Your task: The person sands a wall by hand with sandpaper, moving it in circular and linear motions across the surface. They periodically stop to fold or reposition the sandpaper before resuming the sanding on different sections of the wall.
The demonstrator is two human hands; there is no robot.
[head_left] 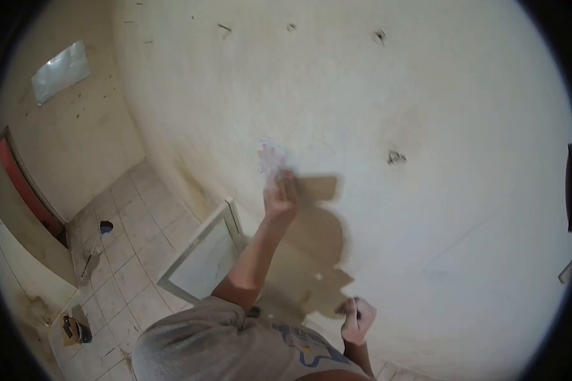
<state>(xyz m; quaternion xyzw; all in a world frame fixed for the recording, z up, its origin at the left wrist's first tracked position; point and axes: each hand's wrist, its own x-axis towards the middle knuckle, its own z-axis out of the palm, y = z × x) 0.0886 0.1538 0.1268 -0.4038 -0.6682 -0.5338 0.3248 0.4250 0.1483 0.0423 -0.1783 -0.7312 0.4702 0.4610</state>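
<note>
My left hand (281, 198) is raised against the pale wall (464, 209), its fingers closed and slightly blurred. I cannot tell what it grips. Right above the fingers is a whitish patch (270, 154) of rough, smeared material on the wall. A blocky shadow falls to the right of this hand. Lower down, close to my body, my right hand (360, 316) is curled with the fingers bent inward, and whatever is inside it is hidden.
Several chipped holes mark the wall, one right of my left hand (396, 157). A pale framed panel (200, 254) stands beside my left arm. On the tiled floor (130, 273) are a long-handled tool with a blue end (105, 227) and a box (76, 327). A reddish door (28, 181) is at far left.
</note>
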